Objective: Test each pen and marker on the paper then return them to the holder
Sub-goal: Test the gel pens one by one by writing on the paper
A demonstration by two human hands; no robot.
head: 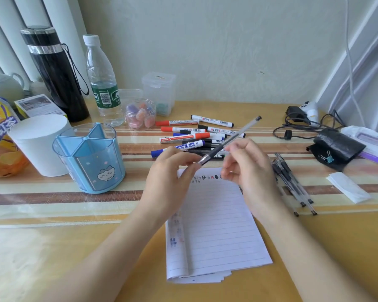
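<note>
your left hand (170, 171) pinches the pen (229, 141) at its tip end; your right hand (247, 164) grips its barrel, above the paper (216, 225). holder (90, 158) stands left on the counter (52, 236), markers (194, 131) lie behind.

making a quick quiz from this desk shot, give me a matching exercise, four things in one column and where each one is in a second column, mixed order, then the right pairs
Things
1. gel pen
2. blue pen holder
3. pile of markers
4. bundle of gel pens

Places
A. flat on the table, right of the lined paper
B. raised over the paper, between the left hand and right hand
C. upright on the table, left of the paper, nothing in it
D. on the table beyond the paper, in front of the small clear jar

Pairs: 1-B, 2-C, 3-D, 4-A
</note>
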